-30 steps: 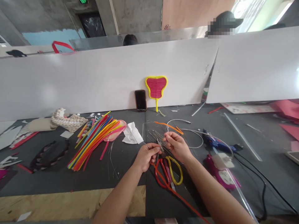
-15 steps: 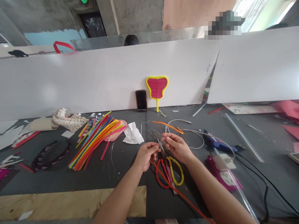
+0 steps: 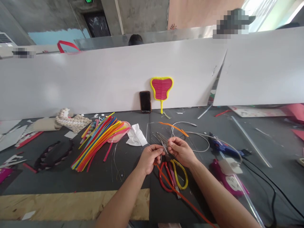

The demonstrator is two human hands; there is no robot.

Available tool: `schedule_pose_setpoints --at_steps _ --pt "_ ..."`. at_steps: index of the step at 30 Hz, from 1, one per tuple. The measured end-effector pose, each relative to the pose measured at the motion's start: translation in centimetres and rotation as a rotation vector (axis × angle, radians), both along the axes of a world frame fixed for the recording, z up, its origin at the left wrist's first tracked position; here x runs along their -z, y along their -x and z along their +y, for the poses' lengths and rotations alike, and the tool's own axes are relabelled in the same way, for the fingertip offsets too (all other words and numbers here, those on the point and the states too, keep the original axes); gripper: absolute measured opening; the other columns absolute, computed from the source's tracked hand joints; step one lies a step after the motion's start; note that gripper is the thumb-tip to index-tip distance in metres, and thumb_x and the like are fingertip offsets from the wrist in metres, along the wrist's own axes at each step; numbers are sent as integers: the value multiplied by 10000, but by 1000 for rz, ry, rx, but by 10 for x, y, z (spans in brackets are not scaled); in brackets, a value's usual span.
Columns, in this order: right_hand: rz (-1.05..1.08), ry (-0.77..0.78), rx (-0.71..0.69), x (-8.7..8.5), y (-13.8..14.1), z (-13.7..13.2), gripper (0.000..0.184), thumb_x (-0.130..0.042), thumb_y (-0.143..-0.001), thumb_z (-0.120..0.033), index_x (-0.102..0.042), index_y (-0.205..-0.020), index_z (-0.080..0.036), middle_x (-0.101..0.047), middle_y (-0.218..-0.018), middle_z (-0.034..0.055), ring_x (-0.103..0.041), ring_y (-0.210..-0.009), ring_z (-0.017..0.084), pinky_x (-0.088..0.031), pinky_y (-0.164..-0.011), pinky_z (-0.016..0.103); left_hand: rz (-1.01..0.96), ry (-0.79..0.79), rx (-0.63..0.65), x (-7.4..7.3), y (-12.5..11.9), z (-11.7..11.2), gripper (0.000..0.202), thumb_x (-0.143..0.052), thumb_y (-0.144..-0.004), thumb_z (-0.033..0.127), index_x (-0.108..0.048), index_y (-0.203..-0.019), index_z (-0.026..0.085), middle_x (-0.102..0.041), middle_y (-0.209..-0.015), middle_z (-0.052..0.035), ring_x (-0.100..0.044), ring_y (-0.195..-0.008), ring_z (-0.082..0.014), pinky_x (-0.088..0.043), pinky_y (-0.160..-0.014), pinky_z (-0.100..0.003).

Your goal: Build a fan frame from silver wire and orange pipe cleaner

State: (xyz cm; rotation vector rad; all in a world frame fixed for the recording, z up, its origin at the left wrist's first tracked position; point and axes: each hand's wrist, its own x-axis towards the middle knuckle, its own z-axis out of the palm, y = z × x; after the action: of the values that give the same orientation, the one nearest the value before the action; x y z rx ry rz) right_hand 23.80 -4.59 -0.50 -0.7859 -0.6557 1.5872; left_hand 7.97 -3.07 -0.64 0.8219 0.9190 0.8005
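My left hand (image 3: 150, 157) is closed in a pinch at the middle of the table. An orange fuzzy strip (image 3: 187, 202) runs from beneath its fingers towards the bottom edge. From this hand a thin bent wire (image 3: 147, 131) rises, turns right and meets another orange strip piece (image 3: 172, 126). My right hand (image 3: 181, 150) is also pinched, close beside the left; what lies between its fingertips is too small to make out. Below the hands lie red-handled scissors (image 3: 162, 182) and yellow-handled pliers (image 3: 181, 172), next to a bundle of thin metal wires (image 3: 160, 137).
Left lie coloured fuzzy sticks (image 3: 97, 144), a white tissue (image 3: 136, 135) and a dark braided band (image 3: 54, 155). Behind, a phone (image 3: 145, 102) and a pink-yellow fan (image 3: 162, 88) lean on a white partition (image 3: 106, 79). Right are a blue glue gun (image 3: 223, 145) and a magenta power strip (image 3: 229, 180).
My right hand has shifted slightly right and down, a little away from my left. The left hand keeps its pinch. The whole view has moved a little.
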Motion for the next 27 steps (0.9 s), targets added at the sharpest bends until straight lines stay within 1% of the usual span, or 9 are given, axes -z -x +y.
schedule_pose_setpoints --at_steps 4,9,14,19,27 --pt "17 7 4 0 0 0 157 -756 -672 -219 -638 -764 -173 -587 -612 -36 -551 -531 45 -464 -525 142 7 7 18 -3 -1 -1 234 -726 -646 291 -616 -781 134 -620 -589 -3 -435 -371 -39 -337 -366 -169" --pt "11 3 43 -2 2 0 173 -769 -652 -225 -632 -743 -171 -582 -608 -38 -547 -529 48 -464 -518 146 19 9 12 -7 -3 -3 227 -731 -638 288 -617 -754 130 -618 -578 -4 -446 -383 -39 -355 -379 -163" --pt "-2 5 88 -3 4 0 185 -777 -640 -238 -632 -737 -177 -574 -620 -40 -549 -536 54 -474 -513 154 27 1 2 -4 -3 -4 237 -735 -633 308 -625 -750 134 -618 -594 -5 -466 -408 -42 -379 -393 -158" --pt "-16 26 59 -4 3 1 183 -773 -642 -239 -636 -746 -178 -573 -629 -38 -554 -539 58 -481 -517 163 44 17 -12 -2 -3 -2 246 -732 -638 322 -627 -767 141 -622 -614 -5 -480 -412 -44 -389 -394 -158" --pt "25 35 31 -4 2 0 197 -777 -641 -244 -641 -767 -178 -578 -642 -36 -550 -553 49 -472 -546 159 19 35 3 -5 -3 -3 261 -741 -629 319 -613 -772 141 -620 -607 0 -485 -403 -45 -383 -387 -156"
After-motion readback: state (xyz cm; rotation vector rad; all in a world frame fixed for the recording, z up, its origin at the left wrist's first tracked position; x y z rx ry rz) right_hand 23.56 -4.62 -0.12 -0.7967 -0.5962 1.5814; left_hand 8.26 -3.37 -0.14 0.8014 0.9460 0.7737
